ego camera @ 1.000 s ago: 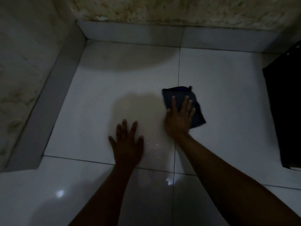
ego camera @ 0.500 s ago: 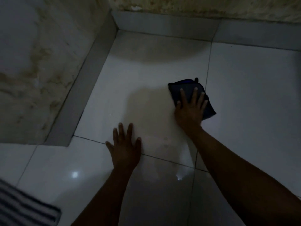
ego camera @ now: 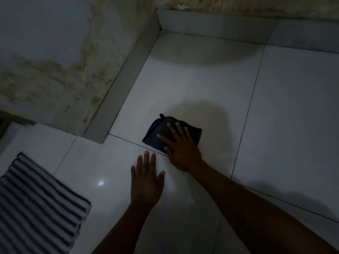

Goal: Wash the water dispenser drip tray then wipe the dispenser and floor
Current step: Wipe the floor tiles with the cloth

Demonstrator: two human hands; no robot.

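The soft, limp dark cloth (ego camera: pixel 158 132) looks best driven flat-palmed, as the right hand (ego camera: pixel 180 151) presses it with straight fingers onto the slick floor tiles (ego camera: pixel 198 79), the left hand (ego camera: pixel 146 178) spread beside it, holding nothing

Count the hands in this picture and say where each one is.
2. The left hand lies flat on the white floor, near the middle. The right hand presses flat on the dark cloth just beyond it, to its right. No others seem hidden.
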